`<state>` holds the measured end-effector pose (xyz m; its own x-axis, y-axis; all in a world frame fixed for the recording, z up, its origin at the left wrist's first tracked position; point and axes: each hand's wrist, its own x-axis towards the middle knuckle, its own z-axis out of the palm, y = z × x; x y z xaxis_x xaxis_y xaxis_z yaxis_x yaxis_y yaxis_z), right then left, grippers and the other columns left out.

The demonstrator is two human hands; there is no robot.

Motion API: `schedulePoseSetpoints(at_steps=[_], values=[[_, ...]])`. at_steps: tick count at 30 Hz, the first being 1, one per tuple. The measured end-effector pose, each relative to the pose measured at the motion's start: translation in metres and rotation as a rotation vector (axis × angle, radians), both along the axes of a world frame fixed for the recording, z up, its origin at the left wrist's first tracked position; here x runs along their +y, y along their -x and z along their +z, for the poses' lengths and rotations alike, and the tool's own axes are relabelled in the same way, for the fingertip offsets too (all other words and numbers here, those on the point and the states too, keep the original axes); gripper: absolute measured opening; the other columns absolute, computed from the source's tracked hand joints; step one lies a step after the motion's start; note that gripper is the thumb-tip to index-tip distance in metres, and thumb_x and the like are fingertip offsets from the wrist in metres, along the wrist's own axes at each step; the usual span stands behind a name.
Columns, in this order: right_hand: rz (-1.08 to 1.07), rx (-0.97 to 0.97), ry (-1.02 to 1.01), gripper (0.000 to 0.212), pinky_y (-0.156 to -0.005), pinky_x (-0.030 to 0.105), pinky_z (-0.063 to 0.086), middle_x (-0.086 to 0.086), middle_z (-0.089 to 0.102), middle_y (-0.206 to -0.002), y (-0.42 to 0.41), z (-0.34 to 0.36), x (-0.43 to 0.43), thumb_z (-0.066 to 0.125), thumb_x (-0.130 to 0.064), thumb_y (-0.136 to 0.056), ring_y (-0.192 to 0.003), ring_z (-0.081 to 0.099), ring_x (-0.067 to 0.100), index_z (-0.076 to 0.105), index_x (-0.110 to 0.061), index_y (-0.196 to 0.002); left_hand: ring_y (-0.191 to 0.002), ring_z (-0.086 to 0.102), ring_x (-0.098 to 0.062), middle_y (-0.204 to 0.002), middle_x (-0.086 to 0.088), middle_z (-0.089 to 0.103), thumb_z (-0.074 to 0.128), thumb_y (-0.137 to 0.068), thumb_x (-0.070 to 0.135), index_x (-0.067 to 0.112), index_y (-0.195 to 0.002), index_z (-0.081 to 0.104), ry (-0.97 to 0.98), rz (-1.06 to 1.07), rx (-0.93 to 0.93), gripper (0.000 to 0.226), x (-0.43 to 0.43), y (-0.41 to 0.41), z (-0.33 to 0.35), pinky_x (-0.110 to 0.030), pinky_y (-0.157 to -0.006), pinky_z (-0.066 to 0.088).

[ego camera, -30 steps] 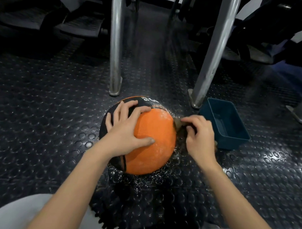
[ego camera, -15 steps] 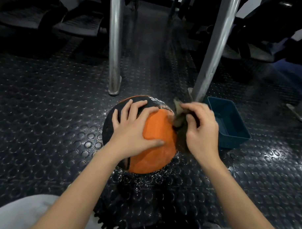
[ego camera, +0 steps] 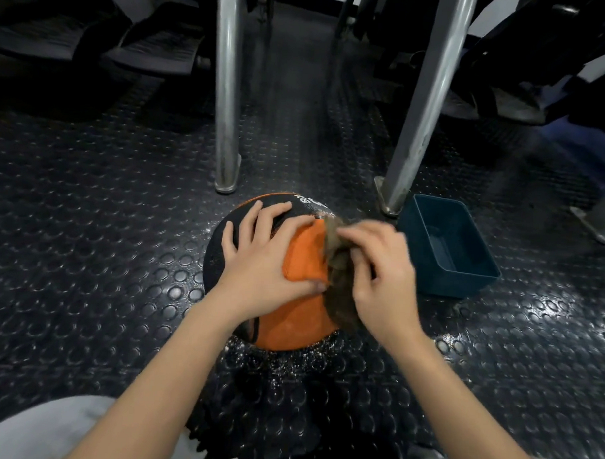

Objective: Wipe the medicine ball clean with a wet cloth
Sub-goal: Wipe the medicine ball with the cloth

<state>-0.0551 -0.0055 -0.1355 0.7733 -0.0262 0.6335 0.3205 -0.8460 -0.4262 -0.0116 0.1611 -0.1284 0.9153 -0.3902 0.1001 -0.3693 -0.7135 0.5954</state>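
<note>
left hand (ego camera: 262, 259): fingers spread wide, pressing flat on top of ball (ego camera: 290, 328) | ball: on wet floor (ego camera: 87, 256), middle | cloth (ego camera: 340, 299): against right side of ball | right hand (ego camera: 378, 276): curled, gripping cloth | tub (ego camera: 453, 284): on floor, just right of ball

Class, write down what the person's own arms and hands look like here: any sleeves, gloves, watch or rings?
The left hand and right hand are ungloved; no ring, watch or band shows, though the right hand is blurred. The left forearm and right forearm show no sleeves right down to the frame's edge. Pale grey clothing shows at the bottom corners.
</note>
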Motion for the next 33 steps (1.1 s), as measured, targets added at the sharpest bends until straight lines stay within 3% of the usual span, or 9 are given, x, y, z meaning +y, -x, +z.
schedulePoseSetpoints(at_steps=[2, 5, 11, 15, 17, 19, 22, 30, 33], values=[[-0.051, 0.132, -0.004, 0.033, -0.085, 0.026, 0.041, 0.006, 0.060, -0.108, -0.004, -0.020, -0.010, 0.046, 0.008, -0.084, -0.095, 0.051, 0.023, 0.066, -0.006, -0.106, -0.140, -0.012, -0.006, -0.150, 0.017, 0.008, 0.072, -0.066, 0.060, 0.048, -0.138, 0.027, 0.009, -0.002, 0.005, 0.085, 0.001, 0.001, 0.001, -0.047, -0.113, -0.011], [-0.213, 0.253, -0.104, 0.032, -0.083, 0.007, 0.032, 0.001, 0.057, -0.101, -0.007, -0.016, -0.028, 0.051, 0.012, -0.085, -0.097, 0.053, 0.028, 0.067, -0.008, -0.104, -0.140, -0.013, -0.007, -0.151, 0.017, 0.006, 0.071, -0.068, 0.060, 0.048, -0.138, 0.026, 0.005, 0.000, -0.004, 0.085, 0.000, 0.002, 0.000, -0.048, -0.113, -0.013], [-0.019, -0.015, -0.053, 0.026, -0.088, 0.014, 0.036, -0.004, 0.055, -0.106, 0.000, 0.008, 0.001, 0.048, -0.001, -0.090, -0.097, 0.047, 0.013, 0.066, -0.008, -0.107, -0.139, -0.008, -0.005, -0.149, 0.017, 0.011, 0.074, -0.063, 0.062, 0.049, -0.137, 0.029, 0.019, 0.017, -0.019, 0.087, 0.000, 0.001, -0.001, -0.046, -0.114, -0.009], [-0.129, 0.246, -0.084, 0.032, -0.088, 0.026, 0.041, 0.006, 0.058, -0.104, -0.008, -0.026, -0.024, 0.045, 0.007, -0.085, -0.099, 0.052, 0.024, 0.067, -0.006, -0.104, -0.140, -0.008, -0.006, -0.149, 0.017, 0.012, 0.075, -0.063, 0.060, 0.049, -0.135, 0.031, 0.037, 0.007, -0.008, 0.085, 0.001, 0.001, 0.001, -0.046, -0.113, -0.011], [-0.256, 0.340, -0.150, 0.033, -0.086, 0.013, 0.035, 0.002, 0.056, -0.101, -0.008, -0.023, -0.035, 0.049, 0.011, -0.086, -0.103, 0.052, 0.029, 0.068, -0.008, -0.105, -0.140, -0.009, -0.007, -0.150, 0.016, 0.010, 0.074, -0.065, 0.059, 0.048, -0.136, 0.030, 0.030, 0.008, -0.012, 0.084, 0.000, 0.003, 0.001, -0.047, -0.113, -0.012], [-0.259, 0.227, -0.181, 0.031, -0.083, 0.002, 0.029, -0.003, 0.053, -0.101, -0.008, -0.005, -0.032, 0.051, 0.008, -0.088, -0.102, 0.051, 0.024, 0.066, -0.009, -0.108, -0.141, -0.010, -0.009, -0.150, 0.016, 0.010, 0.074, -0.065, 0.059, 0.048, -0.137, 0.030, 0.028, -0.001, -0.015, 0.085, 0.000, 0.002, 0.001, -0.048, -0.113, -0.012], [-0.068, 0.029, -0.156, 0.028, -0.090, 0.012, 0.035, -0.004, 0.054, -0.104, -0.003, 0.017, -0.008, 0.050, 0.002, -0.089, -0.100, 0.051, 0.015, 0.065, -0.010, -0.110, -0.139, -0.008, -0.006, -0.149, 0.017, 0.012, 0.075, -0.062, 0.062, 0.049, -0.136, 0.031, 0.032, 0.004, -0.012, 0.087, 0.000, 0.001, 0.000, -0.046, -0.113, -0.010], [-0.208, 0.284, -0.159, 0.030, -0.083, 0.027, 0.041, -0.004, 0.054, -0.099, -0.006, -0.014, -0.026, 0.050, 0.007, -0.089, -0.099, 0.053, 0.023, 0.067, -0.010, -0.107, -0.139, -0.012, -0.006, -0.150, 0.017, 0.007, 0.072, -0.066, 0.061, 0.049, -0.138, 0.027, 0.009, -0.004, -0.024, 0.085, -0.002, 0.003, -0.002, -0.047, -0.113, -0.013], [-0.128, 0.098, -0.217, 0.029, -0.088, 0.018, 0.040, -0.005, 0.053, -0.102, -0.001, 0.015, -0.013, 0.050, 0.004, -0.089, -0.099, 0.052, 0.013, 0.065, -0.011, -0.109, -0.139, -0.011, -0.004, -0.150, 0.018, 0.008, 0.071, -0.064, 0.065, 0.050, -0.137, 0.027, 0.007, 0.003, -0.038, 0.087, -0.002, 0.000, -0.005, -0.047, -0.113, -0.012]])
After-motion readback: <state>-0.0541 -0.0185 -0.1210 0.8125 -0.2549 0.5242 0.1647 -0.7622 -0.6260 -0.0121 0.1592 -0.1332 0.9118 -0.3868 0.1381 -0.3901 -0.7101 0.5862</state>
